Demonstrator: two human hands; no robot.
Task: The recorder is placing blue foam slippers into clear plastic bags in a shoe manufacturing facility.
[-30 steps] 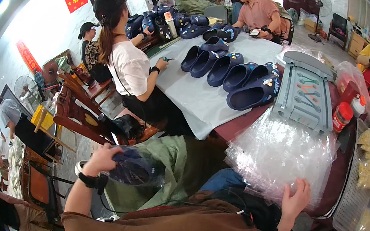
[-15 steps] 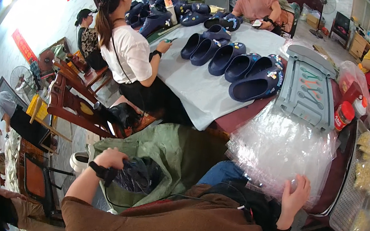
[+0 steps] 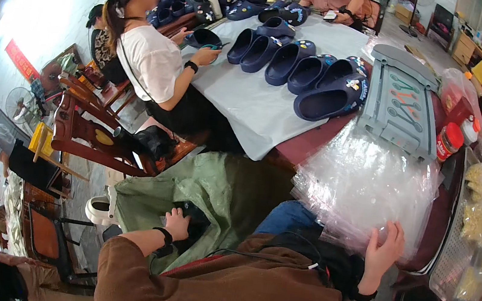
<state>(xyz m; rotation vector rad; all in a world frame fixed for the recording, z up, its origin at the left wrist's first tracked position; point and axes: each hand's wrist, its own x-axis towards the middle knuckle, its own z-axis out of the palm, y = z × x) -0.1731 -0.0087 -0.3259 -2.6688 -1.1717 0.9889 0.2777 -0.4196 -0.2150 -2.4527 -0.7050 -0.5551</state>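
Observation:
My left hand (image 3: 177, 225) reaches into the mouth of a green woven sack (image 3: 222, 178), its fingers apart on a dark bundle (image 3: 197, 223) inside. The bundle is mostly hidden by the hand and the sack's folds. On the near edge of a pile of clear plastic bags (image 3: 364, 188) lies my right hand (image 3: 385, 250), thumb and fingers spread, holding nothing. Beyond the bags, navy clogs (image 3: 324, 102) with small charms stand in a row on the white-covered table (image 3: 231, 109).
A grey folding stool (image 3: 399, 101) lies right of the clogs, beside a red-lidded jar (image 3: 449, 140). Bags of yellow pieces (image 3: 477, 209) rest at far right. At the table's left, a person (image 3: 149, 59) handles a clog (image 3: 203, 39). A wooden chair (image 3: 93, 137) stands near the sack.
My left hand has moved right and down into the sack, with the clear-wrapped dark bundle now lower inside. My right hand stays on the bags. The person at left now has a clog in hand.

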